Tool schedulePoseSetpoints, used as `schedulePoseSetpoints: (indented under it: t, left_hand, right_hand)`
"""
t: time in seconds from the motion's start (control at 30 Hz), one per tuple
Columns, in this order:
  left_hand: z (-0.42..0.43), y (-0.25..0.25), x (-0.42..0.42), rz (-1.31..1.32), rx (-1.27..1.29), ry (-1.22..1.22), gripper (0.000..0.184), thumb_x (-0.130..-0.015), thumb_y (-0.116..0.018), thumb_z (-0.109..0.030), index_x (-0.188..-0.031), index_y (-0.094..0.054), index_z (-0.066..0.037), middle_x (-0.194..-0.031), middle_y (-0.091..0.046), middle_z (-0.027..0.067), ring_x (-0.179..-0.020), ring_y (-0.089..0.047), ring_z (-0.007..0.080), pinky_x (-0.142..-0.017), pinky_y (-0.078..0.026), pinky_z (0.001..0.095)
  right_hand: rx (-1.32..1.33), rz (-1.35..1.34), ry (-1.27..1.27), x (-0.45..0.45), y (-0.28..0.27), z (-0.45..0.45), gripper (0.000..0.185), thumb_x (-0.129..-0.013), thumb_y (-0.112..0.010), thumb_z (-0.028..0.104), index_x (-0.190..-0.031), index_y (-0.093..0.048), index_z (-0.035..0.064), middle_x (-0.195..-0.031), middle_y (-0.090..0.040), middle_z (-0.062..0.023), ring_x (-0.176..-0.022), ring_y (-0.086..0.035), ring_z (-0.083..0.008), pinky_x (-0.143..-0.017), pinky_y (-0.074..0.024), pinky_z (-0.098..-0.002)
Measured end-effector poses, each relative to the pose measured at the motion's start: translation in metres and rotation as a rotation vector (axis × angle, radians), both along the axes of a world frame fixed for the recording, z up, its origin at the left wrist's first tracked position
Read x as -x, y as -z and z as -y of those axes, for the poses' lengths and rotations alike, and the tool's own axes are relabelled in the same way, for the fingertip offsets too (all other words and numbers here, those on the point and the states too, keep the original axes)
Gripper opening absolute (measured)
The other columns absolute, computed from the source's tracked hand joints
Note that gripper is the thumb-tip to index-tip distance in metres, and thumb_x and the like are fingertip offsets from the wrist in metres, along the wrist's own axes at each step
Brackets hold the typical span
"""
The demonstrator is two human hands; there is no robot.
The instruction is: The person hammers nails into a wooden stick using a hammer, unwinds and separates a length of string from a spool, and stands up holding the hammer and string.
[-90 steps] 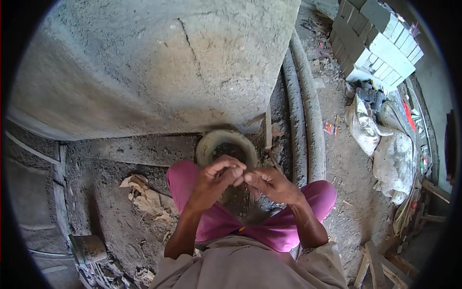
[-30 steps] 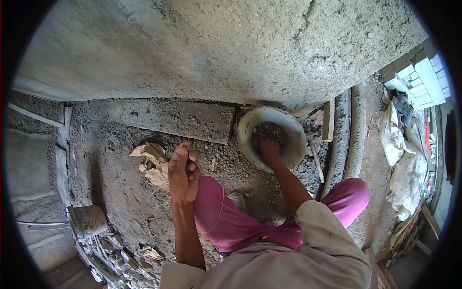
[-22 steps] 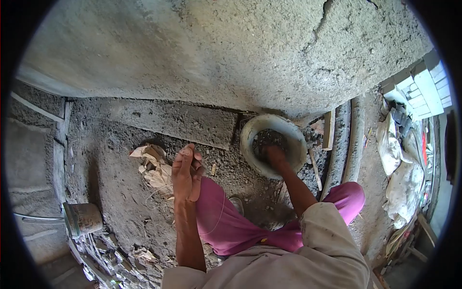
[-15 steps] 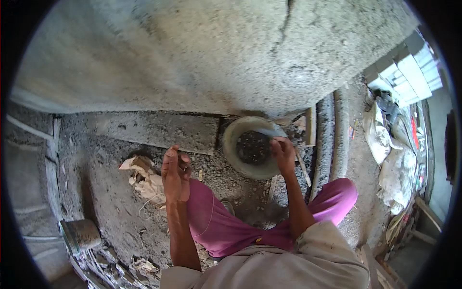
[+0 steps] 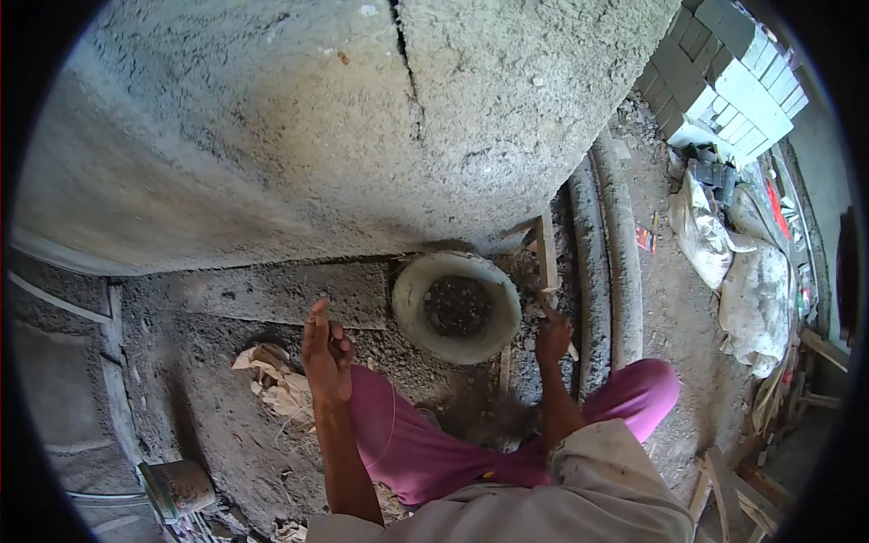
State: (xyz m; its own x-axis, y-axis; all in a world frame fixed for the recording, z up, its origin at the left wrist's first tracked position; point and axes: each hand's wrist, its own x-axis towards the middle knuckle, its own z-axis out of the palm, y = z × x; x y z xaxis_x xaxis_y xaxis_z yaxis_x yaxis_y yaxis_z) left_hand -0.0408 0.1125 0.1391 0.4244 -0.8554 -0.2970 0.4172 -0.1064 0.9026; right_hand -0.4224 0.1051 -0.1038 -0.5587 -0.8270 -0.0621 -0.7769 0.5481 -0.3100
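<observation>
My left hand (image 5: pixel 327 357) is raised beside my left knee, its fingers bent together; whatever they may pinch is too small to tell. A thin pale line (image 5: pixel 393 418) crosses the pink trouser leg. My right hand (image 5: pixel 553 341) is closed around a thin wooden stick (image 5: pixel 573 352), whose lower end shows beside it. The round, pale basin (image 5: pixel 409 316) stands between and beyond my hands, with dark, lumpy material inside.
A large rough cement block (image 5: pixel 308 136) rises ahead. Two long pipes (image 5: pixel 625 262) run at the right, near white sacks (image 5: pixel 753 303) and stacked pale blocks (image 5: pixel 747 100). Crumpled paper (image 5: pixel 276 380) lies left, and a bucket (image 5: pixel 186 489) stands lower left.
My right hand has left the basin, moved right and closed on the stick. My left hand, earlier together with the right, is now apart and raised. The view has shifted.
</observation>
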Motion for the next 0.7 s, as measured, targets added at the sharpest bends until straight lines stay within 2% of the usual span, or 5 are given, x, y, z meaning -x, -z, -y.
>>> schedulePoseSetpoints:
  t: [0.07,0.13,0.23,0.57,0.7]
  left_hand:
    - [0.000,-0.005,0.000,-0.028,-0.017,0.000,0.035,-0.101,-0.049,-0.025,-0.133,-0.046,-0.012,-0.075,-0.050,-0.0044,-0.058,-0.047,0.0019,-0.041,-0.036,0.0171]
    - [0.002,-0.004,0.001,-0.062,0.002,-0.028,0.032,-0.101,-0.048,-0.023,-0.131,-0.048,-0.012,-0.074,-0.052,-0.0033,-0.057,-0.049,0.0022,-0.041,-0.037,0.0170]
    - [0.000,-0.001,-0.005,-0.111,0.019,-0.062,0.028,-0.101,-0.048,-0.020,-0.128,-0.050,-0.012,-0.074,-0.054,-0.0021,-0.057,-0.051,0.0028,-0.041,-0.038,0.0171]
    - [-0.013,-0.020,-0.014,-0.186,-0.049,-0.123,0.017,-0.099,-0.053,-0.025,-0.113,-0.055,-0.016,-0.070,-0.052,-0.0025,-0.053,-0.047,0.0047,-0.042,-0.036,0.0191]
    - [-0.037,-0.043,-0.028,-0.304,-0.104,-0.214,0.016,-0.099,-0.053,-0.030,-0.110,-0.055,-0.017,-0.070,-0.050,-0.0029,-0.051,-0.042,0.0059,-0.045,-0.035,0.0215]
  right_hand:
    - [0.045,-0.034,-0.053,0.014,0.015,-0.009,0.044,-0.082,-0.067,0.018,-0.124,-0.056,0.0145,-0.117,-0.052,-0.0117,-0.110,-0.050,-0.0354,-0.086,-0.0441,-0.0489]
    - [-0.162,-0.109,-0.020,0.022,0.026,-0.007,0.047,-0.081,-0.065,0.019,-0.127,-0.054,0.0159,-0.128,-0.049,-0.0113,-0.117,-0.046,-0.0345,-0.089,-0.0415,-0.0521]
    - [-0.291,-0.132,-0.076,0.037,0.059,0.001,0.039,-0.083,-0.058,0.019,-0.122,-0.059,0.0105,-0.141,-0.043,-0.0148,-0.126,-0.042,-0.0363,-0.094,-0.0378,-0.0565]
    - [-0.195,0.092,-0.125,0.027,0.006,0.016,0.029,-0.077,-0.063,0.027,-0.088,-0.065,0.0007,-0.089,-0.065,-0.0224,-0.083,-0.064,-0.0450,-0.074,-0.0524,-0.0536]
    - [-0.495,-0.239,-0.550,0.048,0.034,-0.011,0.019,-0.083,-0.058,0.023,-0.080,-0.069,0.0071,-0.073,-0.068,-0.0156,-0.074,-0.069,-0.0368,-0.065,-0.0536,-0.0500]
